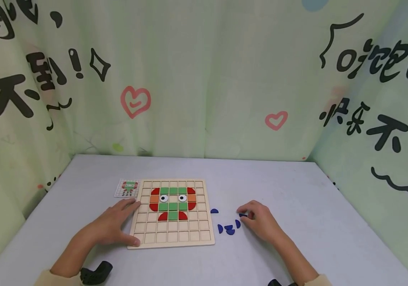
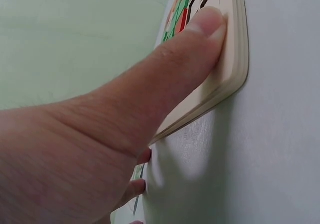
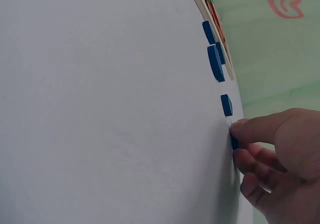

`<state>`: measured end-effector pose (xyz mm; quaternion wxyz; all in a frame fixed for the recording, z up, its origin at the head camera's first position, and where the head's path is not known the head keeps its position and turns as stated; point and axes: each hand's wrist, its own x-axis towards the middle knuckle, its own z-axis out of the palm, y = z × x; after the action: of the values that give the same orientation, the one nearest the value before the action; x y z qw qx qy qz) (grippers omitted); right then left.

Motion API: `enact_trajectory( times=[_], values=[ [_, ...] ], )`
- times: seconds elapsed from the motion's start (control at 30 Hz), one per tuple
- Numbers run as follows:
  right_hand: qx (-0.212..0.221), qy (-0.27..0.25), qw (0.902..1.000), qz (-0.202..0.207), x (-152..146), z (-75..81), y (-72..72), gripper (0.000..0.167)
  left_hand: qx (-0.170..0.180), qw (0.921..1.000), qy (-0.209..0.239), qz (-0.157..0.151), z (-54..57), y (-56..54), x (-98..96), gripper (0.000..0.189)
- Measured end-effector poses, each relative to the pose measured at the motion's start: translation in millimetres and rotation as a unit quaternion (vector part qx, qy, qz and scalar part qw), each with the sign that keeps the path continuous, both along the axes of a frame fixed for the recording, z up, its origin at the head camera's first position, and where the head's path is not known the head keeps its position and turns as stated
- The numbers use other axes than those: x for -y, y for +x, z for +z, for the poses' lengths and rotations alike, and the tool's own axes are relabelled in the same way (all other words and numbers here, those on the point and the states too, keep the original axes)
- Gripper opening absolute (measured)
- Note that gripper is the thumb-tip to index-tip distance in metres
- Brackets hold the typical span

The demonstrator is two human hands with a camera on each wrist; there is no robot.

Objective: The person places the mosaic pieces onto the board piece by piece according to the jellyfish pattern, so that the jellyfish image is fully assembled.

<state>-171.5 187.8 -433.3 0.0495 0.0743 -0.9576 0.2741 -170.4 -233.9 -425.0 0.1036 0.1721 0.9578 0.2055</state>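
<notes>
A wooden grid board [image 1: 168,237] lies on the table, with red, green and orange pieces and two eye pieces [image 1: 164,198] set in it. My left hand [image 1: 114,225] rests along its left side, fingers spread. The left thumb [image 2: 205,26] presses on the near left corner of the board. Right of the board, my right hand [image 1: 261,222] pinches a blue half-circle piece [image 3: 234,142] between thumb and fingers, at table level. Several other blue half-circle pieces [image 1: 230,232] lie between that hand and the board.
A small pattern card [image 1: 127,188] lies by the board's far left corner, showing a coloured figure on a grid. The white table [image 1: 261,174] is bordered by a pale green printed curtain [image 1: 204,79]. Black straps [image 1: 96,273] sit at both wrists.
</notes>
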Motion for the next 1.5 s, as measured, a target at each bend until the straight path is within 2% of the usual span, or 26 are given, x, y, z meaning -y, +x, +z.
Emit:
enact_trajectory(
  times=[0.23,0.43,0.6,0.87,1.13,1.5],
  values=[
    [-0.011,-0.011,0.9994,0.030,1,-3.8,-10.5,0.014,0.009,0.9999,0.007,0.006,-0.6,1.4,1.6,0.112],
    [0.003,-0.016,0.9982,0.058,7,-4.8,-18.0,0.016,0.006,0.9999,0.007,0.007,-2.8,0.6,1.7,0.111],
    [0.019,-0.002,0.9981,0.058,8,-1.1,-22.1,0.022,0.002,0.9999,0.003,0.011,-2.2,1.3,1.3,0.111],
    [0.018,0.000,0.9962,0.085,2,-0.4,-28.9,0.019,-0.008,0.9999,0.010,0.007,-0.4,1.3,2.3,0.109],
    [0.026,-0.013,0.9957,0.088,16,-1.1,-29.0,0.018,0.001,0.9998,0.015,0.010,-1.6,1.7,3.3,0.109],
    [0.025,-0.045,0.9881,0.145,43,4.3,-23.2,0.018,0.009,0.9996,0.018,0.018,-0.3,1.6,2.4,0.108]
  ],
)
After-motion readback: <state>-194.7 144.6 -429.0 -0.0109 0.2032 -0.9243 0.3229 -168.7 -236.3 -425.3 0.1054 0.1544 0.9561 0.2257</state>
